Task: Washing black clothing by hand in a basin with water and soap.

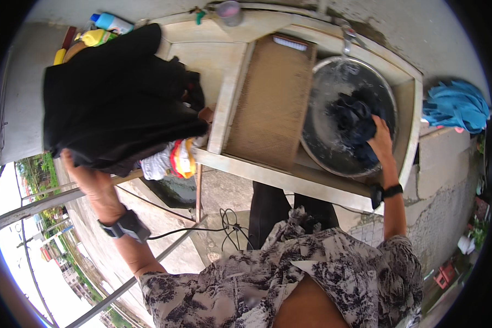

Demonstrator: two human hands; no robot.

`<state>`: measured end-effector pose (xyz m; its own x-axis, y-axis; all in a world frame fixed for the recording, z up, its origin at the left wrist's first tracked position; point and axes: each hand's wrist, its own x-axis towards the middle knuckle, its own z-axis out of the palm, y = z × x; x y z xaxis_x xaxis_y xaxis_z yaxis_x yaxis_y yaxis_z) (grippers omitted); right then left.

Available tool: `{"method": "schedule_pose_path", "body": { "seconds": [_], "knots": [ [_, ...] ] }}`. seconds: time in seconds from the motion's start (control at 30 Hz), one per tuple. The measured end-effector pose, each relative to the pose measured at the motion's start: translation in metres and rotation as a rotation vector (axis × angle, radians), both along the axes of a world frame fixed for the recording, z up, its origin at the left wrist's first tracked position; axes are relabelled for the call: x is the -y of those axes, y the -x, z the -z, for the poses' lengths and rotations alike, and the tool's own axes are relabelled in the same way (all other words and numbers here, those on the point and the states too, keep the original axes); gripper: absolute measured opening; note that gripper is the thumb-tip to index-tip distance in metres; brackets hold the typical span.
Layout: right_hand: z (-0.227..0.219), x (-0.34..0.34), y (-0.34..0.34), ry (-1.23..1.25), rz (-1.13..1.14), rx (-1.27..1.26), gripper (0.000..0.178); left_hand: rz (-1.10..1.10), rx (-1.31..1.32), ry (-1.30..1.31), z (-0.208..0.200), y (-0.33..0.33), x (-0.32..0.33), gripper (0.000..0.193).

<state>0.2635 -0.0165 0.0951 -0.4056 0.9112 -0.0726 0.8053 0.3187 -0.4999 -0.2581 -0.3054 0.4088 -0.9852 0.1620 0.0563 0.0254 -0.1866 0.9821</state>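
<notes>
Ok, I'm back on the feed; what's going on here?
The person's right hand is on dark cloth in a round, silvery metal basin, with water running in from a silvery metal tap. The left hand is at the near edge of a large black cloth; its grip is unclear. A brown rectangular board lies between the basin and the black cloth.

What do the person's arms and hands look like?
The left hand and right hand wear no gloves. A boxy grey-and-black strapped device is on the left wrist; a black cable seems to lead from it. A black strap circles the right wrist. Short fabric sleeves are patterned dark and pale.
</notes>
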Motion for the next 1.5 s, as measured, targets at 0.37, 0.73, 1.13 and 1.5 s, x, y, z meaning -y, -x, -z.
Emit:
{"method": "schedule_pose_path", "body": {
  "seconds": [0.37, 0.73, 1.13, 1.5],
  "knots": [
    [0.011, -0.003, 0.063, 0.187, -0.050, 0.177, 0.092, 1.073, -0.336, 0.716, 0.221, -0.205, -0.171, 0.055],
    [0.044, -0.037, 0.096, 0.368, -0.021, 0.604, 0.062, 1.581, -1.008, 1.666, 0.367, -0.260, -0.205, 0.038],
    [0.060, -0.061, 0.127, 0.244, -0.232, 0.712, 0.070, 1.666, -1.095, 1.873, 0.408, -0.277, -0.204, 0.042],
    [0.025, -0.069, 0.088, 0.379, -0.268, 0.155, 0.063, 1.649, -0.391, 1.748, 0.382, -0.250, -0.206, 0.042]
  ]
}}
